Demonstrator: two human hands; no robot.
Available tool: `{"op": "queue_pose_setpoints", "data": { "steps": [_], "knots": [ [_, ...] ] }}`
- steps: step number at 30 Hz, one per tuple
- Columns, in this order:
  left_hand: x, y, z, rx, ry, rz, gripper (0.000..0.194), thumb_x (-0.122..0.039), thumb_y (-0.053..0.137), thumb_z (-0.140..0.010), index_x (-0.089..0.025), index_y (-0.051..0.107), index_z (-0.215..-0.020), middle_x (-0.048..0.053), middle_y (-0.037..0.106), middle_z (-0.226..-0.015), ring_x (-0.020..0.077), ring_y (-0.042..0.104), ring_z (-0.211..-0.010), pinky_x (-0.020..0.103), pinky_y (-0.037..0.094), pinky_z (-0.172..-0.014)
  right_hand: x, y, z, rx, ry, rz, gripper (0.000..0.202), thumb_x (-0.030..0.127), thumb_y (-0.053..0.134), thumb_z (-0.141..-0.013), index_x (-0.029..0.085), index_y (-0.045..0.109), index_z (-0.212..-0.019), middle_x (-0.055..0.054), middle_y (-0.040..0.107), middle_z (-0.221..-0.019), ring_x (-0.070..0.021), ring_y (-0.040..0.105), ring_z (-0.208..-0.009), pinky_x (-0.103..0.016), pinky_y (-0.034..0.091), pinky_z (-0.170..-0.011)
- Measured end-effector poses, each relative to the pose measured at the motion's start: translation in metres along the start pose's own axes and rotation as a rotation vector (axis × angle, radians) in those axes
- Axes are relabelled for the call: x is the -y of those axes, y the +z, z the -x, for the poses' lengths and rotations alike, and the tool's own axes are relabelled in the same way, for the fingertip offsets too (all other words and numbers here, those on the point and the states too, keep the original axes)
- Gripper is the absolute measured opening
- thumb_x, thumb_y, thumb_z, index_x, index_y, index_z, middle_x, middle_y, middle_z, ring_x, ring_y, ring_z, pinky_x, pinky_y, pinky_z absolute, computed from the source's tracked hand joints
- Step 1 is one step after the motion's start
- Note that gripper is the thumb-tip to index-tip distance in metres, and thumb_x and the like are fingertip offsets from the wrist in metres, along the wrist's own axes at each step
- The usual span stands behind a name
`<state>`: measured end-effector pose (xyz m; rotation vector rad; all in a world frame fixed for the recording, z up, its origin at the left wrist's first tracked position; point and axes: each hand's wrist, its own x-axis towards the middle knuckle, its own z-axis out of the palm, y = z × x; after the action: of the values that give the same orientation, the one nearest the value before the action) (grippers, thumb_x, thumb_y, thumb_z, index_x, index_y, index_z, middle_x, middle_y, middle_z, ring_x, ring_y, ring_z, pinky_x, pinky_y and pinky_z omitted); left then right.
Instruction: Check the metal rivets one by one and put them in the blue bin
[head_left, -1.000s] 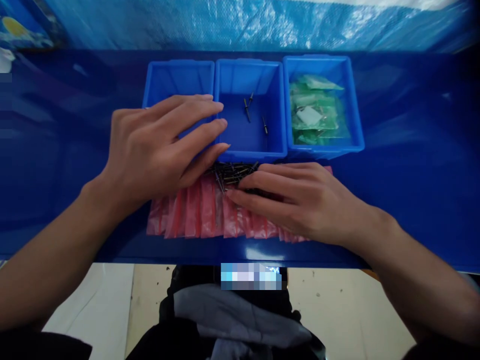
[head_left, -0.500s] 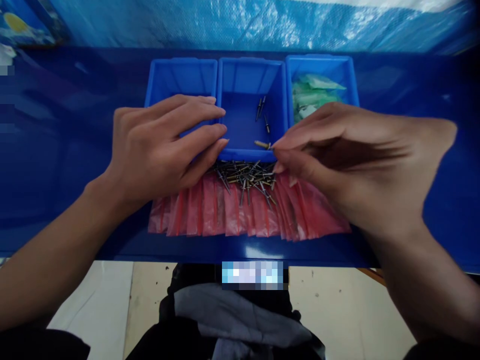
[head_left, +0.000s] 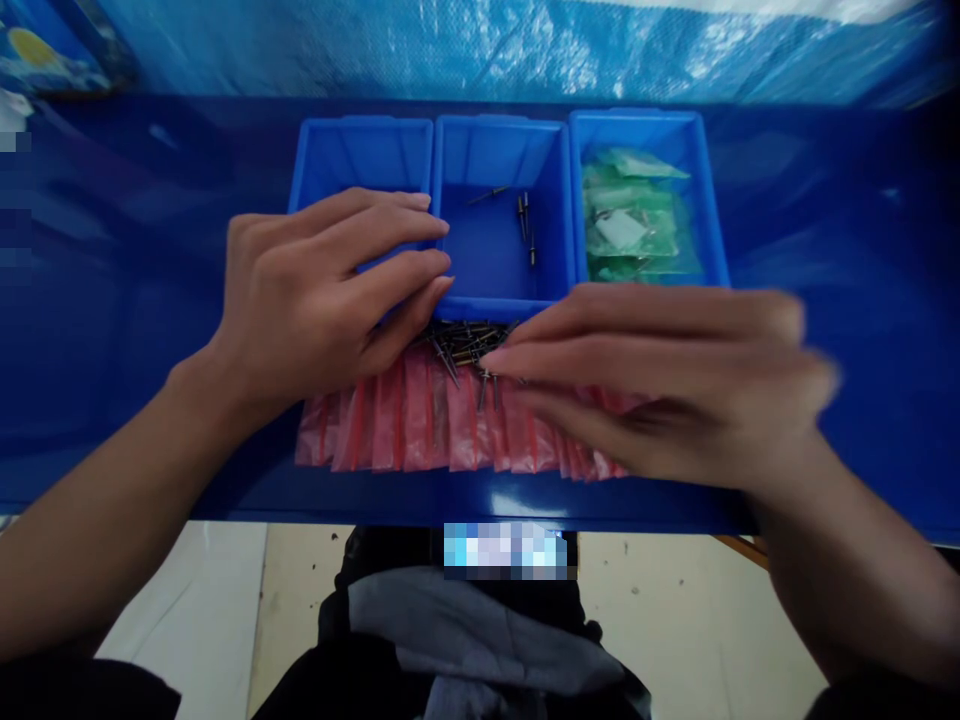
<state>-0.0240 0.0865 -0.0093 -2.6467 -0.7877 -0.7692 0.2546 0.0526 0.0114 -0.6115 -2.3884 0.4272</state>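
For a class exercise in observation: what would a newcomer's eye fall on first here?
Probably the pink bags near the front of the blue table, with dark metal pins heaped at their far ends, between the left hand and right hand. Behind, three blue bins stand side by side, the right one holding green bags.

The desk [head_left: 825,400] is deep blue, with a pale sheen at its near edge. Toward its far edge, the three bins [head_left: 504,307] are a brighter, plain blue. The packets [head_left: 637,240] in the bin toward the right corner are translucent green, with a white patch. Along the near edge, the bags [head_left: 427,430] are translucent pink with redder stripes. The pins [head_left: 459,345] over them are dark and silvery, some brassy.
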Motion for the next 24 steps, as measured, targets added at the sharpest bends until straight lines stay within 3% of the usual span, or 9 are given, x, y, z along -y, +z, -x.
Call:
{"op": "queue_pose_setpoints", "data": {
  "steps": [3, 5, 11, 14, 17, 20, 24],
  "knots": [
    [0.0, -0.001, -0.001, -0.008, 0.01, 0.004, 0.024, -0.023, 0.07, -0.098, -0.02, 0.07, -0.122, 0.009, 0.078, -0.128, 0.0301, 0.076, -0.124, 0.044, 0.071, -0.086, -0.007, 0.01, 0.004, 0.176, -0.153, 0.231, 0.02, 0.014, 0.063, -0.105, 0.011, 0.073, -0.122, -0.012, 0.078, -0.113, -0.022, 0.077, -0.099, -0.035, 0.065, -0.081],
    [0.0, -0.001, -0.001, -0.009, 0.007, -0.005, 0.024, -0.023, 0.069, -0.098, -0.02, 0.07, -0.121, 0.009, 0.079, -0.128, 0.0298, 0.076, -0.123, 0.044, 0.071, -0.087, -0.01, 0.015, 0.005, 0.21, -0.165, 0.254, 0.021, 0.012, 0.057, -0.107, 0.01, 0.072, -0.121, -0.012, 0.077, -0.109, -0.0219, 0.075, -0.096, -0.034, 0.062, -0.078],
    [0.001, 0.0, 0.001, 0.03, -0.016, -0.057, 0.02, -0.029, 0.061, -0.104, -0.025, 0.068, -0.121, 0.001, 0.078, -0.131, 0.0242, 0.075, -0.126, 0.037, 0.07, -0.089, -0.01, 0.014, 0.005, 0.152, -0.159, 0.271, 0.016, 0.014, 0.06, -0.106, 0.012, 0.072, -0.116, -0.011, 0.077, -0.108, -0.0199, 0.073, -0.094, -0.032, 0.061, -0.078],
    [0.001, 0.0, 0.001, 0.011, 0.001, -0.035, 0.02, -0.027, 0.064, -0.102, -0.022, 0.069, -0.121, 0.005, 0.078, -0.129, 0.0271, 0.076, -0.124, 0.04, 0.071, -0.088, -0.01, 0.013, 0.005, 0.191, -0.161, 0.253, 0.018, 0.015, 0.059, -0.107, 0.012, 0.071, -0.12, -0.012, 0.077, -0.117, -0.0217, 0.075, -0.101, -0.034, 0.063, -0.081],
    [0.003, -0.001, 0.0, -0.006, 0.051, -0.017, 0.024, -0.026, 0.068, -0.099, -0.019, 0.07, -0.122, 0.01, 0.079, -0.126, 0.0315, 0.077, -0.122, 0.046, 0.073, -0.085, -0.01, 0.013, 0.006, 0.196, -0.163, 0.257, 0.018, 0.012, 0.058, -0.106, 0.009, 0.072, -0.117, -0.013, 0.078, -0.112, -0.0228, 0.076, -0.098, -0.036, 0.065, -0.081],
    [0.007, -0.005, 0.001, -0.002, 0.129, -0.004, 0.03, -0.03, 0.074, -0.096, -0.021, 0.071, -0.125, 0.009, 0.078, -0.128, 0.034, 0.077, -0.121, 0.049, 0.074, -0.08, -0.01, 0.014, 0.006, 0.136, -0.151, 0.261, 0.014, 0.011, 0.061, -0.105, 0.009, 0.073, -0.112, -0.011, 0.078, -0.105, -0.0222, 0.076, -0.093, -0.036, 0.066, -0.079],
    [0.01, -0.008, 0.004, 0.009, 0.152, 0.01, 0.03, -0.03, 0.076, -0.096, -0.023, 0.071, -0.125, 0.007, 0.077, -0.132, 0.0329, 0.077, -0.123, 0.047, 0.075, -0.082, -0.01, 0.012, 0.005, 0.166, -0.144, 0.203, 0.017, 0.016, 0.066, -0.104, 0.011, 0.074, -0.117, -0.012, 0.078, -0.12, -0.0239, 0.077, -0.104, -0.038, 0.067, -0.086]
  ]
}}
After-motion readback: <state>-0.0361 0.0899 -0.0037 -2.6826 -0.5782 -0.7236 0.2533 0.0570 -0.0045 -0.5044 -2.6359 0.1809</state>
